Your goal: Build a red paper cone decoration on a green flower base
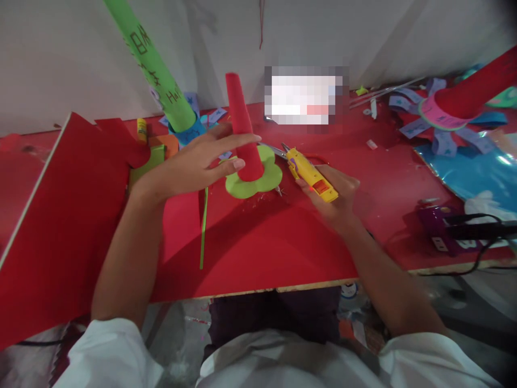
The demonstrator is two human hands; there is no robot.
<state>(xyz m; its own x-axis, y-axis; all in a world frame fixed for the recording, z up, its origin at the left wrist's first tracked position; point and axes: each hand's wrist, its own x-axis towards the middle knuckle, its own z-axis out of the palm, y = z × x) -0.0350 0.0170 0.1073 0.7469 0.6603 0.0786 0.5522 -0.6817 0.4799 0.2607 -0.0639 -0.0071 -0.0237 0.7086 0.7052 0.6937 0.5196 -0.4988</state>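
Note:
My left hand (210,153) is around a red cone-like tube (239,113), its thumb and fingers against the lower part. The tube stands nearly upright, tilted slightly left, on a lime-green flower-shaped base (264,180). My right hand (337,196) grips a yellow hot glue gun (309,172) whose nozzle points up and left, apart from the base. A small red light shows on the gun near my fingers. Metal blades, seemingly of scissors (277,151), lie on the table between the base and the gun, partly hidden.
Large red sheets (60,215) lean at the left of the red table (258,242). A green tube with writing (155,70) stands behind my left hand, near a glue stick (141,130). A green strip (204,229) lies in front. At right are a red tube (480,89) and purple box (438,226).

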